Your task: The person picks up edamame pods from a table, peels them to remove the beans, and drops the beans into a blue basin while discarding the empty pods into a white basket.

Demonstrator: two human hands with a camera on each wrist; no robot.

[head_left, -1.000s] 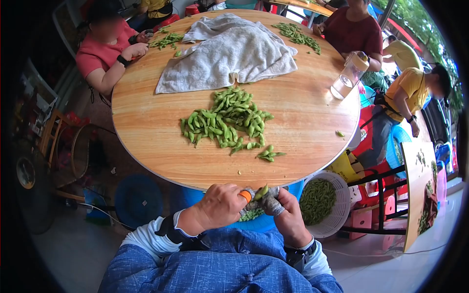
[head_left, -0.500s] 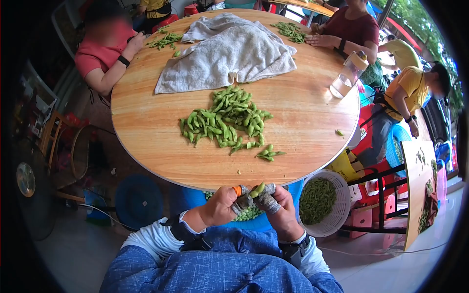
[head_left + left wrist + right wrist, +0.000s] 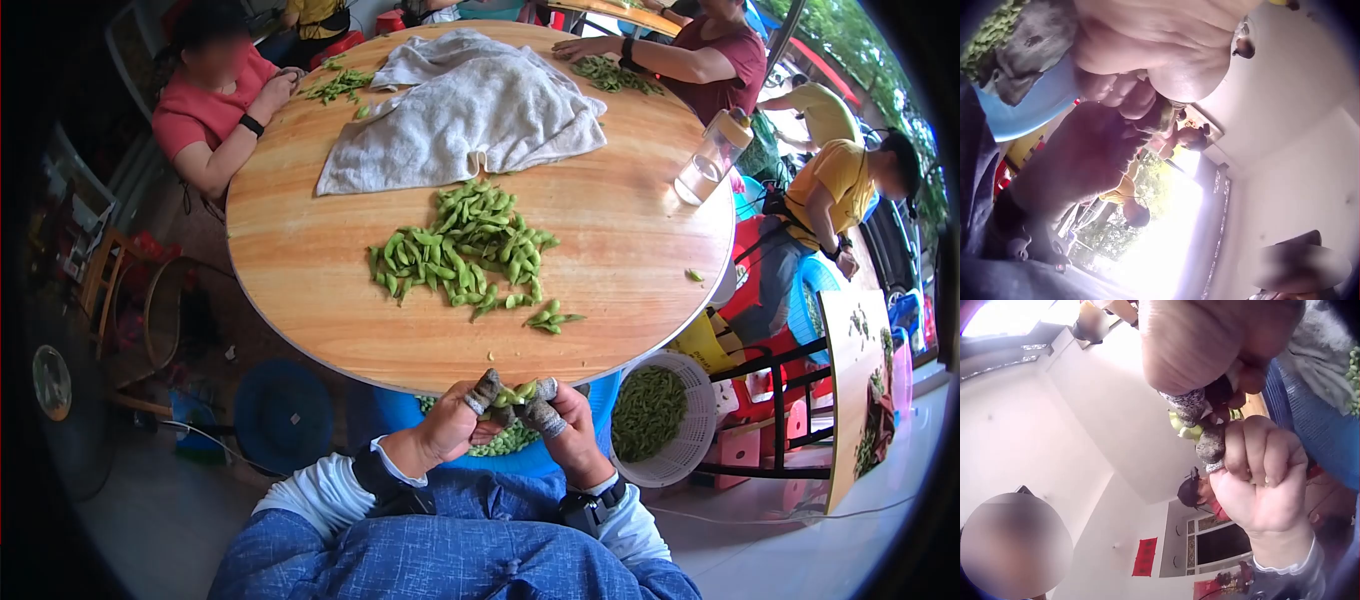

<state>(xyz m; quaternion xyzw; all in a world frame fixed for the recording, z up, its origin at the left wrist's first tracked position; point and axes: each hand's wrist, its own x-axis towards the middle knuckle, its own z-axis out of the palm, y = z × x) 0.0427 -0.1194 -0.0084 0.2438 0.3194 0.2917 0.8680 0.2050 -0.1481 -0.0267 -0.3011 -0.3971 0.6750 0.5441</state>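
Between the fingertips of both hands sits a green edamame pod [image 3: 513, 396], just off the table's near edge. My left hand [image 3: 447, 422] pinches its left end, its thumb in a grey cover. From the other side my right hand [image 3: 575, 428] grips it, with worn grey covers on thumb and finger. The right wrist view shows the pod [image 3: 1189, 430] bulging pale green between the covered fingertips. Under the hands, shelled green beans [image 3: 505, 440] lie in a blue basin [image 3: 604, 396], partly hidden by the hands.
A heap of pods [image 3: 460, 250] lies on the round wooden table [image 3: 320, 290], a few pods [image 3: 552, 318] beside it. Beyond are a grey towel [image 3: 470, 115] and a water bottle [image 3: 712, 160]. A white basket [image 3: 700, 420] of pods stands right. Other people sit around.
The pod has turned from upright to lying across the fingertips. My left hand has rolled so its covered thumb points up. The person at the back right has stretched an arm over their pods.
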